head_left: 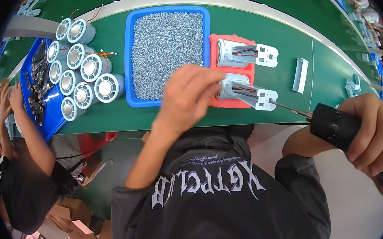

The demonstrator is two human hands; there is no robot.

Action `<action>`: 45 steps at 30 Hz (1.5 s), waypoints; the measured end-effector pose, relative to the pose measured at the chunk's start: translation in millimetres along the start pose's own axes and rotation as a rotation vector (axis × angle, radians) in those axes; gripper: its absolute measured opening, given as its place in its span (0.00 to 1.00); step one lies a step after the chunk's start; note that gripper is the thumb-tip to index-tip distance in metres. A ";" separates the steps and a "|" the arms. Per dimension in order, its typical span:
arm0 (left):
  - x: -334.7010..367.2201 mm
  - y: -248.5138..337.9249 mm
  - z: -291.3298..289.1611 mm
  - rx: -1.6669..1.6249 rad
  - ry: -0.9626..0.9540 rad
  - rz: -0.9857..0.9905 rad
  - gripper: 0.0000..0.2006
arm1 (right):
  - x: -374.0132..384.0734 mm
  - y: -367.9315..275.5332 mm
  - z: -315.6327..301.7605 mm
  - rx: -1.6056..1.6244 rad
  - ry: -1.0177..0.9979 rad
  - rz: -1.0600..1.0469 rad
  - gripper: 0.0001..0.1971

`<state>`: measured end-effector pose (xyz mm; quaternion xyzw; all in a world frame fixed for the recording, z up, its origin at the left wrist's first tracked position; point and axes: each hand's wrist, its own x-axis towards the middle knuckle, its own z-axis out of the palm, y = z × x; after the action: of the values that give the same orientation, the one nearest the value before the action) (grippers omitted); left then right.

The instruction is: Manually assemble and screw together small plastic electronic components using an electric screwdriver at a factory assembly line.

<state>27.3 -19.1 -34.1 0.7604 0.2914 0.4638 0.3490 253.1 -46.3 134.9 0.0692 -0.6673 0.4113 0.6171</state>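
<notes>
My right hand (367, 135) is wrapped round a black power screwdriver (334, 126). Its long thin bit reaches left to the flat perforated end of a metal bracket (266, 100) on the nearer of two silver cylindrical motors (227, 87). Curled and slightly blurred, my left hand (189, 96) has its fingertips against that motor's left end. Both motors lie on their sides in a red cradle (247, 71). The farther motor (225, 53) carries a similar bracket (266, 56), with wires running along it. No screw can be made out at the bit's tip.
A blue tray (127, 54) full of small screws stands left of the cradle. Several motors (86, 67) with wires are grouped farther left, beside a blue bin (57, 112) of black parts. Right of the cradle lies a white channel piece (300, 75). Another person's arm (35, 133) is at the far left.
</notes>
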 end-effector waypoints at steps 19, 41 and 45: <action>6.7 -16.2 -40.7 0.291 -0.331 -0.175 0.03 | 4.7 14.8 6.7 -0.197 -0.089 0.286 0.08; 1.3 5.5 20.5 -0.406 -0.001 -0.252 0.08 | 12.4 22.4 6.5 0.959 0.252 -1.178 0.24; -7.0 2.2 28.3 -0.565 0.070 -0.273 0.10 | 1.1 21.8 6.0 0.920 0.340 -1.037 0.24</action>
<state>50.5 -33.1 -45.0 0.5707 0.2624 0.5012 0.5951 235.2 -35.4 126.3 0.5658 -0.2018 0.3097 0.7371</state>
